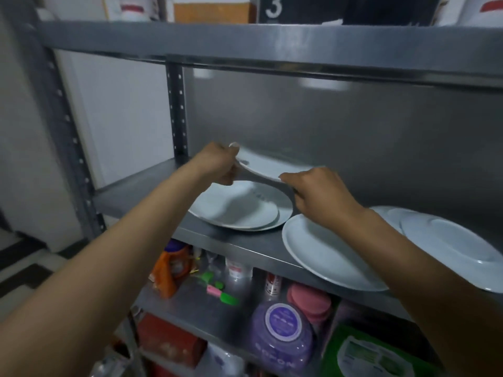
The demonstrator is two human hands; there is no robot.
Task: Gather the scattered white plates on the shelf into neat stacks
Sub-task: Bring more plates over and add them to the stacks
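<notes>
Both hands pinched one plate (268, 165) by opposite rims, left hand (217, 163) and right hand (319, 194), just above the stack (239, 210). Lowering it level, centred, would seat it neatly.

held plate (268, 165) above left stack (239, 210) | single plate (326, 254) right of it | overlapping plates (449, 240) farthest right
</notes>
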